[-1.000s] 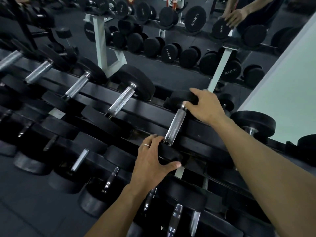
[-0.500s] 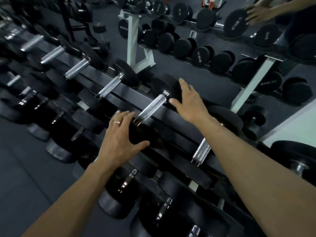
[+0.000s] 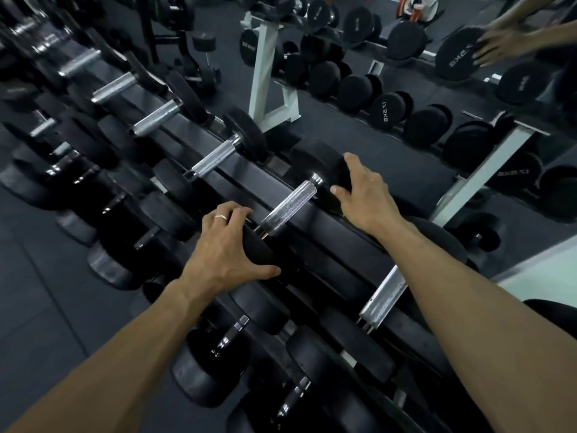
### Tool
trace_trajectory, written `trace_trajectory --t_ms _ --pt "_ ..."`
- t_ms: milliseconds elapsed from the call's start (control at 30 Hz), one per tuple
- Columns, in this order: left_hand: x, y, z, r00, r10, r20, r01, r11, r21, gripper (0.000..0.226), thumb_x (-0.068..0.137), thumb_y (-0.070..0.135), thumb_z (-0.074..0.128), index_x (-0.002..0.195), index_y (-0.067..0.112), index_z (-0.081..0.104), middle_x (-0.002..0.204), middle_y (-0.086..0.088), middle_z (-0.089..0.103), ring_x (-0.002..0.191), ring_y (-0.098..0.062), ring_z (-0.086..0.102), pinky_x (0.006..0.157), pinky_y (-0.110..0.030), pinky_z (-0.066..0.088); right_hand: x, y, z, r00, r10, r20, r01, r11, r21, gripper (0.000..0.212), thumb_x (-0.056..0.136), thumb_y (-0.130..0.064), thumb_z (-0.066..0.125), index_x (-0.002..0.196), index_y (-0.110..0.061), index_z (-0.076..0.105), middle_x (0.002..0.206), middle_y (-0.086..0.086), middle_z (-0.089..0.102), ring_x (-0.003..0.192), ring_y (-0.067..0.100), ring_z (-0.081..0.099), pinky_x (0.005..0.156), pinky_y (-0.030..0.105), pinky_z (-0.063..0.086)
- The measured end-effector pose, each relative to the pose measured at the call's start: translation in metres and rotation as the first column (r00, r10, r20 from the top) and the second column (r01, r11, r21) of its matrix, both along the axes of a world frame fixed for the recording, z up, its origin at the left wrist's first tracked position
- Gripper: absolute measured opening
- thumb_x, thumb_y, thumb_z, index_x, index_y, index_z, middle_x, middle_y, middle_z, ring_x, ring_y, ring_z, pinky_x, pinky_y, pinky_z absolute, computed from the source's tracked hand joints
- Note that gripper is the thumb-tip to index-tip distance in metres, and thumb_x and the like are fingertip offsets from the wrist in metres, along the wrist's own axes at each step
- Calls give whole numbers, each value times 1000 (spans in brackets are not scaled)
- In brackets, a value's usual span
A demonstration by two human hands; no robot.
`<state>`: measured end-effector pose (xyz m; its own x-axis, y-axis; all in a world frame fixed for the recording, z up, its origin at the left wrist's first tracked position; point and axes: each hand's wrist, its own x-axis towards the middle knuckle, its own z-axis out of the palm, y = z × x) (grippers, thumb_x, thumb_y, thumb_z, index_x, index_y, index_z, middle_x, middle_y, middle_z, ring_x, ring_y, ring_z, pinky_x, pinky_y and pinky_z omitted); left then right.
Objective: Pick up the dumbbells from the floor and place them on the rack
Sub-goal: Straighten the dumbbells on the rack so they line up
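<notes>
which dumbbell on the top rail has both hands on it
The dumbbell between the hands: left hand on its near head, right hand on its far head.

single head-worn wide-angle view, looking fwd and steeply down over both forearms. cam sits close above the top tier of the rack, which runs diagonally from upper left to lower right; lower tiers drop away at bottom. the left hand and right hand lie near frame centre, each on one end of a dumbbell on the top tier. a mirror behind the rack faces the cam, so the upper frame repeats the rack reversed. edges bend from lens distortion; far left is blurred. no 2nd view, so no shared area.
</notes>
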<state>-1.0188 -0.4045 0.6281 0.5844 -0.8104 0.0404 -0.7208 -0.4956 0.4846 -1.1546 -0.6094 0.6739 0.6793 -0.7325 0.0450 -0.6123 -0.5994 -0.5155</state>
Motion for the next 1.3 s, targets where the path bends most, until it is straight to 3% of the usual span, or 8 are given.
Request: trace_trajectory --t_ms 500,667,733,833,900,967,1133,1300 --pt "-10 -2 1 999 47 -15 -47 999 -2 110 45 63 83 138 23 40 142 5 29 134 -25 23 105 -37 37 1 -3 4 999 -37 31 33 993 110 59 93 -25 61 144 -27 31 130 10 57 117 32 56 101 44 44" --pt "-10 0 -1 997 25 -68 -25 1000 3 113 48 64 83 142 28 33 153 6 17 143 -24 9 113 -41 33 14 -4 19 999 -50 -23 53 986 157 52 89 -27 64 137 -20 42 119 7 61 97 22 54 84 33 45" --pt "-5 3 0 993 -18 -115 19 1000 8 115 50 68 81 145 31 26 156 10 9 146 -21 3 115 -42 29 29 3 27 999 -38 5 38 995 91 59 87 -33 65 139 -17 41 127 10 55 111 27 53 95 37 45" --pt "11 16 1 976 -82 -203 76 996 -37 112 60 80 63 150 31 17 159 10 7 146 -17 9 117 -40 26 66 20 34 1000 2 -3 -2 997 -83 66 88 -40 62 144 -19 35 140 14 44 130 32 42 115 48 23" --pt "33 26 1 967 -76 -243 53 994 -101 104 67 83 46 151 27 19 157 4 16 144 -17 19 116 -39 28 94 32 36 999 33 -35 -39 981 -189 65 87 -42 61 142 -17 37 140 14 45 133 32 40 118 53 12" --pt "62 32 -2 977 -48 -208 18 989 -147 98 73 82 41 150 22 24 155 -2 24 145 -19 18 118 -38 25 120 44 34 998 63 -33 -68 980 -186 63 85 -41 63 139 -16 41 137 15 48 131 33 42 118 51 12" --pt "140 34 -2 995 11 -103 -28 985 -172 95 75 58 71 149 19 25 156 -2 20 148 -17 -1 120 -39 16 176 53 19 999 18 -28 -18 1000 6 65 88 -35 64 143 -14 35 139 15 43 125 36 46 105 44 38" --pt "201 22 -14 987 -42 -157 38 999 -25 116 63 53 83 152 25 15 159 -3 8 148 -26 -3 120 -47 15 217 39 7 994 -86 -69 92 993 78 80 92 -32 62 153 -9 16 153 16 29 140 31 32 112 38 29"
